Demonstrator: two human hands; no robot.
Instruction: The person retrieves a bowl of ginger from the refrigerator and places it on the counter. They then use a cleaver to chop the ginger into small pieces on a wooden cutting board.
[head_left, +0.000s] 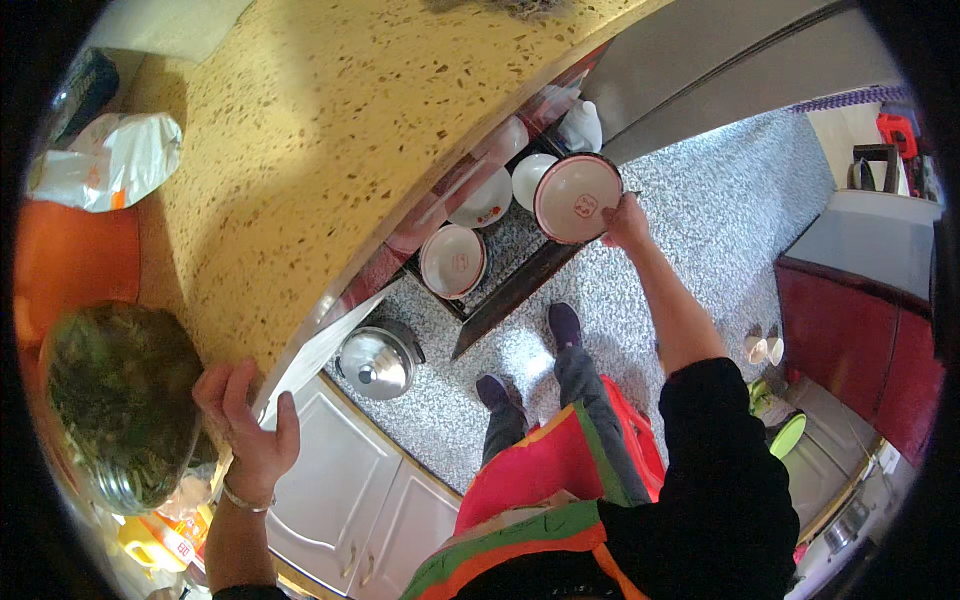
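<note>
My right hand (628, 219) grips the rim of a pale bowl (566, 191) with a dark edge and a red mark inside. That bowl is tilted above a pulled-out drawer (517, 289) under the countertop. Inside the drawer are a second red-marked bowl (448, 264), a white dish with a floral motif (491, 201) and a small white bowl (528, 180). My left hand (251, 431) rests at the edge of the speckled yellow countertop (337, 112), fingers apart and holding nothing. Close beside it stands a large glass jar (120, 405) with dark green contents.
A lidded metal pot (379, 364) sits on the floor near the white cabinet doors (337, 465). A white bottle (581, 129) stands at the drawer's far end. An orange container (82, 259) and a plastic bag (124, 157) are on the counter. Dark red cabinets (840, 337) are at right.
</note>
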